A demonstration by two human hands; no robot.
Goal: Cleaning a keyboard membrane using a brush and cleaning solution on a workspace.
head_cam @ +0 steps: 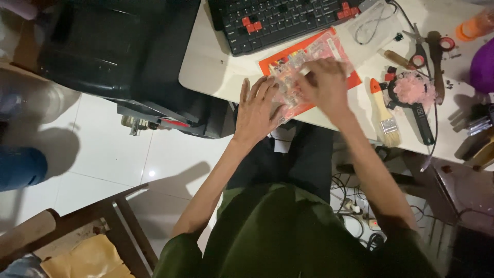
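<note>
Both hands worked at the near edge of a white desk, centre of the frame. The left hand lay flat with fingers spread, palm down, pressing on the lower left part of a clear plastic packet that rested on an orange card. The right hand was blurred over the same packet's right part, fingers curled down onto it; whether it pinched the plastic could not be told. The packet and card sat just below a black keyboard with a few red keys, at the upper centre. To the right of the card lay a paintbrush with an orange handle, bristles toward the desk edge. Further right were scissors, a pink crumpled mass on a dark tool, and a small red tape roll. A black case stood at upper left beside the desk. White floor tiles showed below it, and a wooden chair frame sat at lower left.
</note>
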